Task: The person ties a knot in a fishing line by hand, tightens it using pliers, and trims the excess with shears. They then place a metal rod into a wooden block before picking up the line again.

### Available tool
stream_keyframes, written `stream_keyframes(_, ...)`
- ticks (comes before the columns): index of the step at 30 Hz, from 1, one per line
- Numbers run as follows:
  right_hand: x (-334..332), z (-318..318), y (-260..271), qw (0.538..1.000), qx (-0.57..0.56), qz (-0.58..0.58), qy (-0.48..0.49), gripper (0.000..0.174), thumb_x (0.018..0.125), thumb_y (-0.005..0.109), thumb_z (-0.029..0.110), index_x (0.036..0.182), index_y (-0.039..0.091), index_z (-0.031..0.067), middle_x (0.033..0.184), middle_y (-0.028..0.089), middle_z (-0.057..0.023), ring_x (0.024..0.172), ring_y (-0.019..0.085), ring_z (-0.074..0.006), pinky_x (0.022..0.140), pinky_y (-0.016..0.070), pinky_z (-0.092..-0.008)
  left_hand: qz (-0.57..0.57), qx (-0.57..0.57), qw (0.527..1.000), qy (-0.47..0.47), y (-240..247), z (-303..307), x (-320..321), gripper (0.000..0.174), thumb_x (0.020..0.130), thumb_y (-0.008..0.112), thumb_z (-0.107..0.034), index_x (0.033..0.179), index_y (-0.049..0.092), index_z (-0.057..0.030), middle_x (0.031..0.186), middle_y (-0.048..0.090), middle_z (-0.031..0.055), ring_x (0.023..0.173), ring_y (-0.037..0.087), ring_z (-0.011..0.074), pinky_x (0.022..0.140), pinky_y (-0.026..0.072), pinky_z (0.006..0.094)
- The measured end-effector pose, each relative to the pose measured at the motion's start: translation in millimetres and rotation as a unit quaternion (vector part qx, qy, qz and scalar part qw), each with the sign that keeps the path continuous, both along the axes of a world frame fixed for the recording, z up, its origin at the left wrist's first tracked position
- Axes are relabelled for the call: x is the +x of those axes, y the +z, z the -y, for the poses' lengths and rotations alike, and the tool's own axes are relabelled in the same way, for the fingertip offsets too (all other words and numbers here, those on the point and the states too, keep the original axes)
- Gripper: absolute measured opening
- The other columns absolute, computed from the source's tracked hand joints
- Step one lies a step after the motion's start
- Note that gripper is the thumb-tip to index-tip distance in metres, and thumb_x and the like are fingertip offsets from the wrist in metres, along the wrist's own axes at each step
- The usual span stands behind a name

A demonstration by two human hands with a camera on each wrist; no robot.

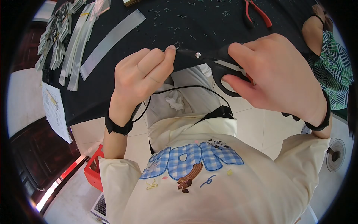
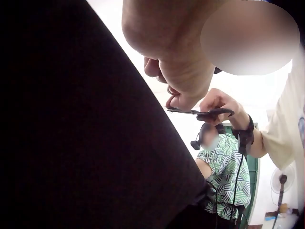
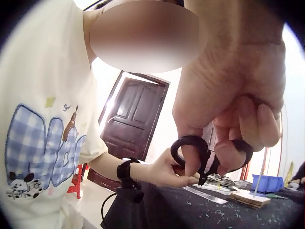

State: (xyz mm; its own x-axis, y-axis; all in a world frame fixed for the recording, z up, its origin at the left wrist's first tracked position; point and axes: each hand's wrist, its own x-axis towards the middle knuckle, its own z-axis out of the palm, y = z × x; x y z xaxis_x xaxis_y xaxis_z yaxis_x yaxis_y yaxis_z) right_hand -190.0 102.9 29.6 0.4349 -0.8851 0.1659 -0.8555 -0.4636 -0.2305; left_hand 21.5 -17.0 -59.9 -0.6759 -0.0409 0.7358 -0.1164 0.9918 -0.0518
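Black-handled scissors (image 1: 198, 55) are held in the right hand (image 1: 278, 72), with thumb and fingers through the loops; the right wrist view shows both loops (image 3: 189, 143) around the digits. The blades point left to the left hand (image 1: 145, 71), whose thumb and index fingertips pinch a tiny thin looped piece (image 1: 177, 45) at the blade tips. In the left wrist view the scissors (image 2: 183, 111) lie beside the left fingertips (image 2: 183, 101). Whether the blades touch the piece, I cannot tell.
On the black tablecloth (image 1: 108, 93) lie clear strips (image 1: 112, 43), bundled packets (image 1: 59, 37), red-handled pliers (image 1: 261, 13) and scattered thin clippings. A written sheet (image 1: 56, 112) hangs over the left edge. Another person in a green patterned garment (image 1: 332, 71) sits at the right.
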Motion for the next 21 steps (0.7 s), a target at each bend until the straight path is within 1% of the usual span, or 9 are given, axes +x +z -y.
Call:
stream_keyframes(4, 3, 0, 2, 1.000, 0.001, -0.001, 0.010, 0.028, 0.066, 0.071, 0.014, 0.072, 0.045, 0.0031, 0.052, 0.046, -0.0087, 0.050, 0.051, -0.0294, 0.046, 0.0370, -0.0373, 0.009, -0.010, 1.000, -0.002, 3, 0, 2, 0.036, 0.053, 0.068, 0.001, 0.088, 0.063, -0.0005, 0.064, 0.042, 0.0000, 0.046, 0.041, 0.0098, 0.041, 0.0347, 0.0211)
stream_keyframes(9, 6, -1, 9, 0.993, 0.033, -0.110, 0.001, 0.028, 0.065, 0.070, 0.014, 0.071, 0.045, 0.0045, 0.052, 0.045, -0.0067, 0.049, 0.049, -0.0265, 0.044, 0.0367, -0.0359, -0.017, -0.023, 1.000, -0.004, 4, 1, 1, 0.035, 0.054, 0.067, 0.002, 0.089, 0.064, -0.0001, 0.061, 0.038, -0.0001, 0.046, 0.040, 0.0095, 0.040, 0.0328, 0.0213)
stream_keyframes(11, 8, -3, 11, 0.993, 0.040, -0.115, -0.007, 0.029, 0.064, 0.071, 0.014, 0.072, 0.045, 0.0047, 0.053, 0.045, -0.0061, 0.049, 0.049, -0.0256, 0.043, 0.0369, -0.0354, -0.024, -0.029, 0.999, -0.006, 4, 1, 2, 0.034, 0.055, 0.067, 0.003, 0.088, 0.064, -0.0001, 0.060, 0.037, -0.0002, 0.045, 0.039, 0.0093, 0.039, 0.0317, 0.0212)
stream_keyframes(15, 11, -7, 15, 0.988, 0.059, -0.141, -0.028, 0.031, 0.060, 0.072, 0.014, 0.073, 0.045, 0.0049, 0.055, 0.045, -0.0053, 0.049, 0.049, -0.0239, 0.042, 0.0372, -0.0344, -0.031, -0.059, 0.998, 0.018, 7, -2, 4, 0.029, 0.057, 0.068, 0.003, 0.085, 0.066, -0.0010, 0.060, 0.037, -0.0008, 0.044, 0.035, 0.0088, 0.039, 0.0287, 0.0207)
stream_keyframes(19, 9, -10, 10, 0.986, 0.054, -0.153, -0.042, 0.031, 0.060, 0.072, 0.013, 0.073, 0.045, 0.0048, 0.057, 0.046, -0.0056, 0.050, 0.049, -0.0234, 0.043, 0.0382, -0.0340, -0.038, -0.069, 0.996, 0.029, 14, -7, 7, 0.028, 0.057, 0.066, 0.006, 0.084, 0.067, -0.0019, 0.060, 0.038, -0.0020, 0.044, 0.033, 0.0084, 0.038, 0.0273, 0.0203)
stream_keyframes(21, 7, -12, 5, 0.992, 0.043, -0.091, -0.073, 0.030, 0.061, 0.072, 0.013, 0.073, 0.046, 0.0048, 0.058, 0.048, -0.0061, 0.052, 0.050, -0.0239, 0.044, 0.0393, -0.0340, -0.054, -0.086, 0.994, 0.031, 17, -8, 8, 0.028, 0.056, 0.066, 0.007, 0.083, 0.067, -0.0019, 0.061, 0.039, -0.0019, 0.044, 0.033, 0.0086, 0.038, 0.0267, 0.0202)
